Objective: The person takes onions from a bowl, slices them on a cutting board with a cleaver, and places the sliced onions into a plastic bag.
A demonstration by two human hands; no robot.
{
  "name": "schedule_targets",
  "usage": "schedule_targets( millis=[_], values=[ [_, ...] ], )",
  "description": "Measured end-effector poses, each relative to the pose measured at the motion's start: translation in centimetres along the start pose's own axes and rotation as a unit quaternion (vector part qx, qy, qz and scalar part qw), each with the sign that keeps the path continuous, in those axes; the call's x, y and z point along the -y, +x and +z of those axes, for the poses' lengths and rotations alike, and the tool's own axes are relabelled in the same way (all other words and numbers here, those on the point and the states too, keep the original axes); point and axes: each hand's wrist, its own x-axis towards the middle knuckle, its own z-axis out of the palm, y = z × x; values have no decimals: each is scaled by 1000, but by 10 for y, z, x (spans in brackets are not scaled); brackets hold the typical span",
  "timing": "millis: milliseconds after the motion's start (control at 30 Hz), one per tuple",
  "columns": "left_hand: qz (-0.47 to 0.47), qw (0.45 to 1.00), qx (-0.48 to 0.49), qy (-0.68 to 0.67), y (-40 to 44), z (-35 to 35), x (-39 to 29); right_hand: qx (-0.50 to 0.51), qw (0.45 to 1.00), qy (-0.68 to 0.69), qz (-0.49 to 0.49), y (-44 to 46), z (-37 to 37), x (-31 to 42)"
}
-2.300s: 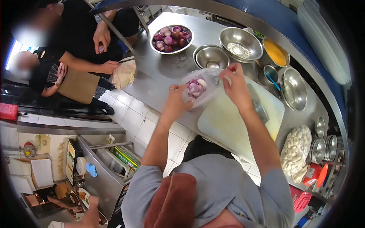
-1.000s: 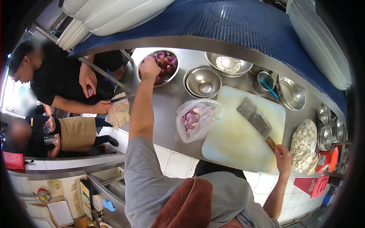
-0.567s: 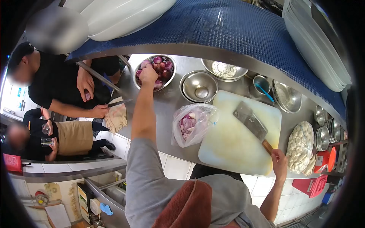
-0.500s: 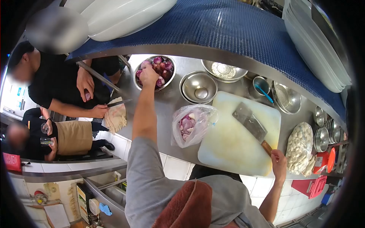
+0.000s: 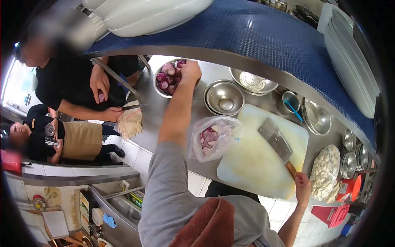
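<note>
My left hand [image 5: 191, 72] reaches over the right rim of a perforated metal bowl [image 5: 158, 91] full of red onions [image 5: 171, 71]. Its fingers are curled down around a red onion [image 5: 181, 64] at the bowl's right side, partly hidden by the hand. With its fingers closed, my right hand [image 5: 303, 184] grips the end of the wooden handle of a cleaver [image 5: 276, 140]. The cleaver's wide blade lies flat on a white cutting board [image 5: 242, 160]. Left of the board sits an open plastic bag [image 5: 222, 142] holding peeled red onion pieces [image 5: 208, 138].
Nested metal bowls [image 5: 224, 99] stand behind the bag. A metal cup with a blue utensil [image 5: 293, 107] and a bag of peeled garlic [image 5: 325, 166] are right. A blue-matted shelf [image 5: 247, 33] overhangs the counter. At left, a co-worker [image 5: 53, 82] holds a knife and an onion.
My left hand has moved from the middle of the onions to the right side of their bowl. My right hand stays on the cleaver handle. The camera view has shifted slightly.
</note>
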Motion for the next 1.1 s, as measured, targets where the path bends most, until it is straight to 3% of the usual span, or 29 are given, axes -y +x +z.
schedule_targets(
  millis=[67, 100, 167, 233, 333, 433, 500, 633, 767, 833, 900, 967, 1100],
  values=[
    [-2, 998, -10, 69, 17, 8, 5, 1, 1000, 13, 21, 0, 1, 3],
    [-34, 997, 3, 65, 26, 16, 4, -10, 1000, -11, -20, 0, 2, -4],
    [-99, 993, 30, 61, 46, 31, 0, -3, 1000, -10, -9, -1, 2, -1],
    [-80, 993, -30, 85, 27, 11, -10, 0, 1000, -2, 23, -1, 3, -2],
    [-92, 987, 8, 130, 15, -1, -23, 18, 1000, -9, 11, 6, 0, -2],
    [-91, 989, 19, 115, 8, -1, -23, 6, 1000, 9, -28, 11, 2, -6],
    [-49, 995, -8, 92, 1, -4, -10, 10, 1000, 2, -19, 12, -1, -6],
    [-64, 996, -54, 34, -19, -25, -4, 13, 1000, 1, -22, 13, -6, -12],
    [115, 937, -86, -319, -95, -77, -44, 3, 999, 8, -44, 19, -9, -30],
    [142, 857, 48, -494, -151, -83, -93, 16, 998, 0, -53, 26, -9, -27],
    [219, 852, 98, -465, -228, -98, -142, 27, 997, 3, -78, 34, -5, -30],
    [229, 845, 105, -471, -285, -54, -188, 32, 994, 4, -108, 41, -7, -31],
    [204, 905, 60, -368, -363, 8, -240, 84, 988, -1, -131, 37, -12, -17]
  ],
)
